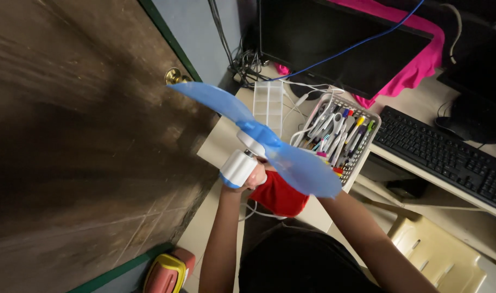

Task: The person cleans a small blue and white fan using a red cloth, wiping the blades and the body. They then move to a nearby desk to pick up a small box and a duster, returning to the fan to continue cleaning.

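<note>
Left hand [254, 176] grips the blue-bladed fan [258, 138], raised above the desk [215, 142].

One head-worn view — tilted, looking steeply down, close over the desk [313, 214].

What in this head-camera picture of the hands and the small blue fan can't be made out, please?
Head view only:
- Right hand: hidden behind the lower blue blade; its grip cannot be judged.
- Left hand: mostly covered by the white fan body; only knuckles show.
- Red item: partly behind the blade and the left hand, kind unclear.
- Pens in the basket: too small to tell apart.
- Yellow-and-red object: cut off by the bottom edge.
</note>
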